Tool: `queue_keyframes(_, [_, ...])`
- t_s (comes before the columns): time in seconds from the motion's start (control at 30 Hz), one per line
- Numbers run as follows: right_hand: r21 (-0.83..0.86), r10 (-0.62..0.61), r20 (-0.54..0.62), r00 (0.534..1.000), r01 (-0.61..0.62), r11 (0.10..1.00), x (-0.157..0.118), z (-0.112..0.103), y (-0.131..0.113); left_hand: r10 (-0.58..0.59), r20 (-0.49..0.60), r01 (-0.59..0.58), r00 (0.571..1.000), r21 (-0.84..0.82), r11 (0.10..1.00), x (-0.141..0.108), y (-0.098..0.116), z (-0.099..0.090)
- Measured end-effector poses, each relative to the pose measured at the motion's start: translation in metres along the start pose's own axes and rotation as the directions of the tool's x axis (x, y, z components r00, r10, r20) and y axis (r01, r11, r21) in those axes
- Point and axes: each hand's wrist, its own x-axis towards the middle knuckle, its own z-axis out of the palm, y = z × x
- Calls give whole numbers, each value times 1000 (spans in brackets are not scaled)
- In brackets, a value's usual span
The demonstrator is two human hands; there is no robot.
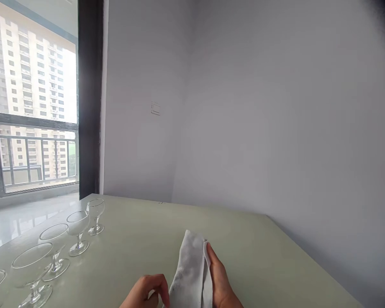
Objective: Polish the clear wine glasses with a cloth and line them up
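A right hand (221, 278) clasps a folded white cloth (189, 269) at its right side, digits pressed close against it, above a pale green table (141, 239). The left hand (147, 288) curls its fingers down at the cloth's lower left edge (whether they pinch it, one cannot tell). Clear stemmed glasses (78, 224), five in view, stand upright in a row along the table's left side.

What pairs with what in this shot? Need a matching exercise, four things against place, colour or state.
Things
1. cloth
2. stemmed glasses
3. wall switch
4. table

Matches
A. pale green
B. upright in a row, at the left
C. in the right hand's grip
D. mounted above the table, left of the corner

Pairs: 1-C, 2-B, 3-D, 4-A
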Motion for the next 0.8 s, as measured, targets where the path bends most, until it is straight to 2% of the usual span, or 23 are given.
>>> queue_keyframes(0.03, [-60, -35, 27, 999, 36, 998, -1, 0, 0, -24, -73, 22, 997, -28, 999, 2, -3, 0])
queue_keyframes(0.1, [-248, -129, 170, 977, 169, 954, -6, 2, -3, -59, -220, 35, 974, -114, 993, 7, -9, -2])
queue_keyframes(0.2, [-483, -191, 389, 901, 376, 791, -19, 10, -9, -96, -356, 23, 930, -202, 979, 14, -20, -10])
queue_keyframes(0.27, [-576, -226, 409, 884, 442, 688, -23, 16, -9, -114, -401, 25, 909, -220, 975, 17, -25, -15])
queue_keyframes(0.33, [-672, -278, 424, 862, 505, 541, -21, 18, -2, -122, -430, 30, 895, -214, 976, 17, -28, -16])
queue_keyframes(0.4, [-754, -226, 494, 840, 543, 371, -13, 18, 12, -119, -443, 28, 889, -207, 978, 16, -31, -13])
queue_keyframes(0.47, [-806, -124, 534, 837, 548, 224, -3, 16, 28, -117, -441, 27, 890, -205, 978, 16, -34, -9])
queue_keyframes(0.57, [-844, -71, 529, 846, 533, 64, 10, 12, 45, -112, -434, 28, 894, -194, 981, 18, -37, -3])
queue_keyframes(0.67, [-846, -87, 531, 843, 533, -1, 15, 8, 50, -104, -426, 31, 899, -177, 984, 19, -39, 0])
queue_keyframes(0.8, [-832, -98, 548, 831, 553, 36, 14, 5, 47, -96, -425, 36, 900, -146, 989, 18, -38, 1])
